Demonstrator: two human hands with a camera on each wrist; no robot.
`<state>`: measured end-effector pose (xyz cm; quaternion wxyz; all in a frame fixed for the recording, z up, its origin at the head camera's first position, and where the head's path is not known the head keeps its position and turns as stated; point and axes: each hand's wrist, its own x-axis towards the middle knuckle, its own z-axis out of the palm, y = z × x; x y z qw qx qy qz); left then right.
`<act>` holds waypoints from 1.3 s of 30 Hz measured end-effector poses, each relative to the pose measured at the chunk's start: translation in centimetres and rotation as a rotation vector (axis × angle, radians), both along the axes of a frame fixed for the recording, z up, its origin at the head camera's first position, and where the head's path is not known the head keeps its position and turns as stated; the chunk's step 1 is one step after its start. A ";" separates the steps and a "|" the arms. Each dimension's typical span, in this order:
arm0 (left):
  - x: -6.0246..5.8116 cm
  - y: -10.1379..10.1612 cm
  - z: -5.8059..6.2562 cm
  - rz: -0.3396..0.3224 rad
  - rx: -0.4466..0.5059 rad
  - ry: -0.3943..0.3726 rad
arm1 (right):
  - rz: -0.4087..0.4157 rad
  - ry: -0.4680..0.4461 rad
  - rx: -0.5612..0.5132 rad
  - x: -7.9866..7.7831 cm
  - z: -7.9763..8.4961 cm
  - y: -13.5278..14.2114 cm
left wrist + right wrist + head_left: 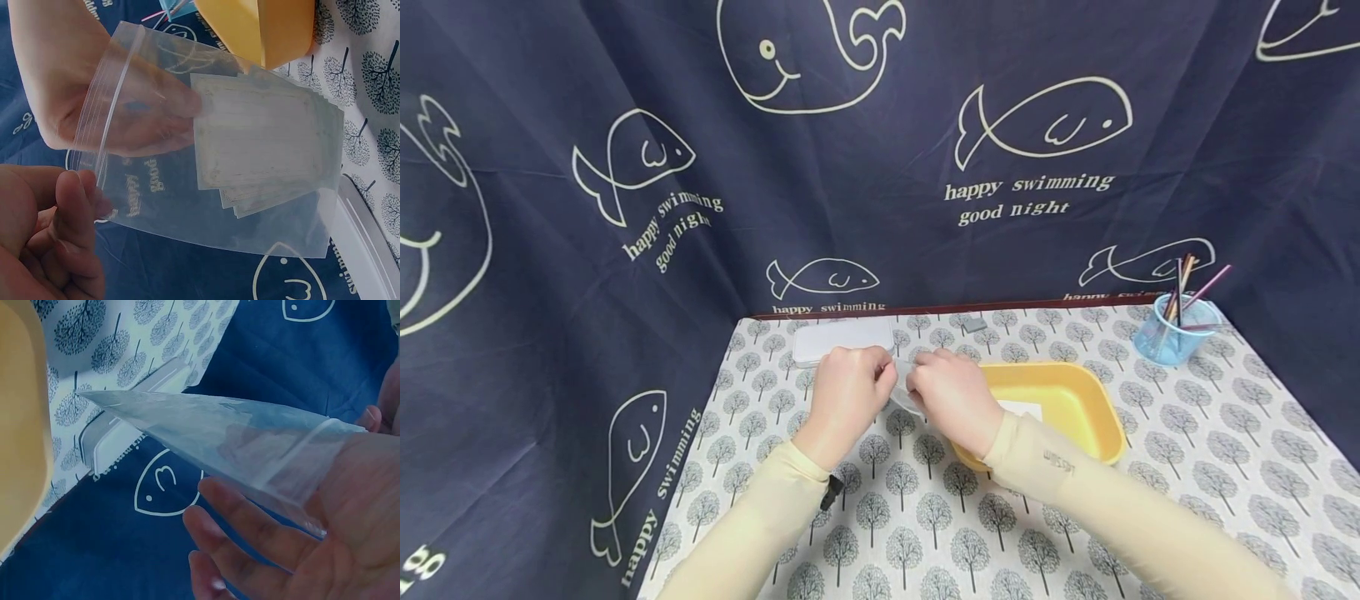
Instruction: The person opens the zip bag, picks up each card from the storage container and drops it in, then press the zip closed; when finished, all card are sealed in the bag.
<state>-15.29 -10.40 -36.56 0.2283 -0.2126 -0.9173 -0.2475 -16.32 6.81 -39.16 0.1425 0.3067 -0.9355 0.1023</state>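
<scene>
Between the two hands hangs a clear zip bag (162,215) with a small stack of pale bordered cards (262,134) inside. At one end of its zip edge, my left hand (850,387) pinches the bag between thumb and fingers. My right hand (955,396) holds the zip end from the other side, its other fingers stretched loosely behind the clear film. Its thumb is mostly hidden in the right wrist view. Only a sliver of the bag shows between the hands in the head view.
A yellow tray (1078,408) with a white paper (1021,409) in it stands beside the right forearm. Behind the left hand lies a white case (842,337). A small grey object (974,324) lies at the back, and a blue cup (1165,337) holds several pencils at right.
</scene>
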 end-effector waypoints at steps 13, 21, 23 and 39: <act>0.1 -0.1 0.1 -0.006 0.009 -0.003 | -0.034 0.033 0.014 -0.3 -0.2 -0.1; 0.1 -0.2 0.0 0.001 0.008 0.008 | 0.004 0.060 -0.034 -0.1 -0.6 0.1; 0.1 -0.3 0.0 0.003 0.009 0.006 | 0.026 0.067 -0.063 0.0 -0.6 0.2; -0.1 -1.7 -0.6 0.029 -0.004 0.009 | 0.070 -0.025 -0.204 1.7 0.9 3.0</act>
